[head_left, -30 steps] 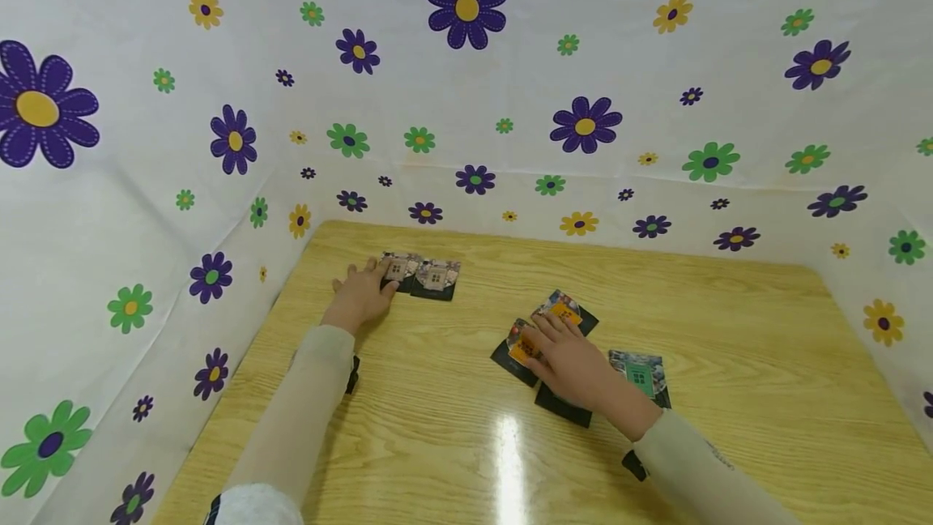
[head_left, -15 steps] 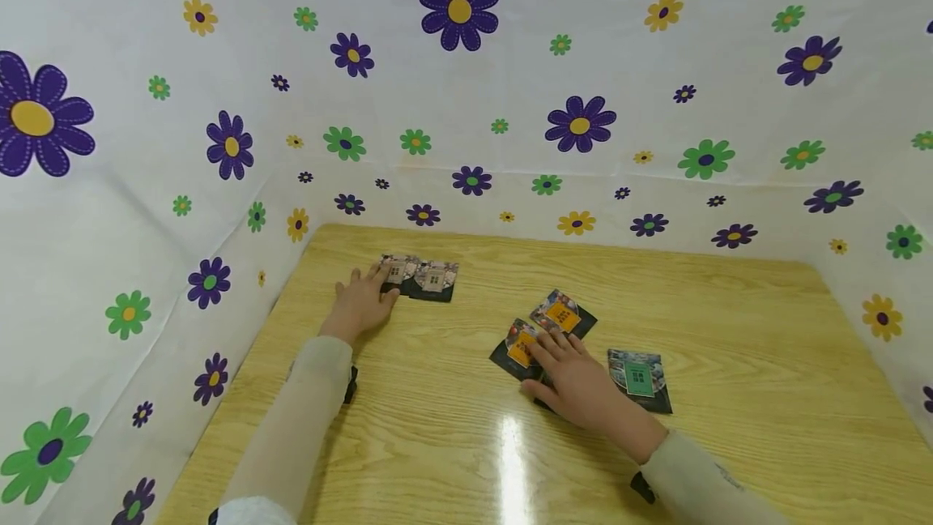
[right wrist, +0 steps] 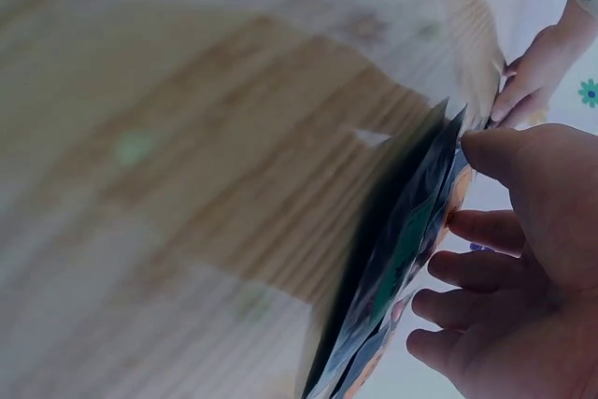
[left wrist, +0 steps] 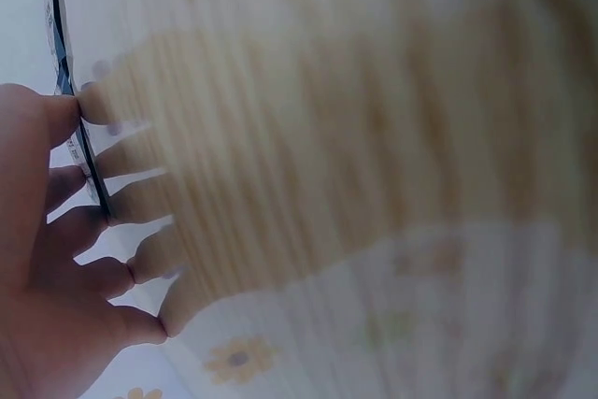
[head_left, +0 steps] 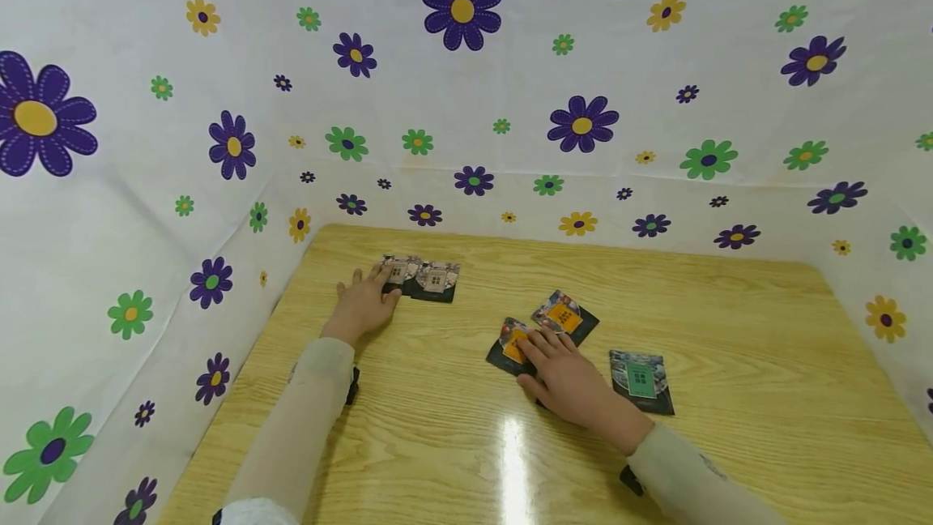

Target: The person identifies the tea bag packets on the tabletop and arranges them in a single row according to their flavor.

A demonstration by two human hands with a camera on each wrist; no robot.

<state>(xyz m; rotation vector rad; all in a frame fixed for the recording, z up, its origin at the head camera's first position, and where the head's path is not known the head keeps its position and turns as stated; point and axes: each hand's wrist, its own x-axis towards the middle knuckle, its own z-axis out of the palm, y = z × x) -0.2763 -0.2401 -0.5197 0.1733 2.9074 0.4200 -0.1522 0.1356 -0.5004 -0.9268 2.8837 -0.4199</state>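
Note:
My left hand lies with fingers spread at the table's far left, fingertips on the left one of two flat packets with pale pinkish labels. Beside it, the second pale packet touches or overlaps its edge. My right hand rests on an orange-labelled packet, fingers extended. Just above those fingers lies another orange-labelled packet. In the right wrist view, a green-labelled packet sits beneath the orange one, right at the fingertips; the palm hides most of it in the head view.
Another green-labelled packet lies to the right of my right hand. The light wood-grain table is glossy, with a bright reflection near the front. White flower-printed cloth walls stand along its back and sides.
My right hand has shifted slightly, and the orange-labelled packet under its fingers has slid a little left and turned. A dark packet corner below the palm is now mostly covered. My left hand stays put.

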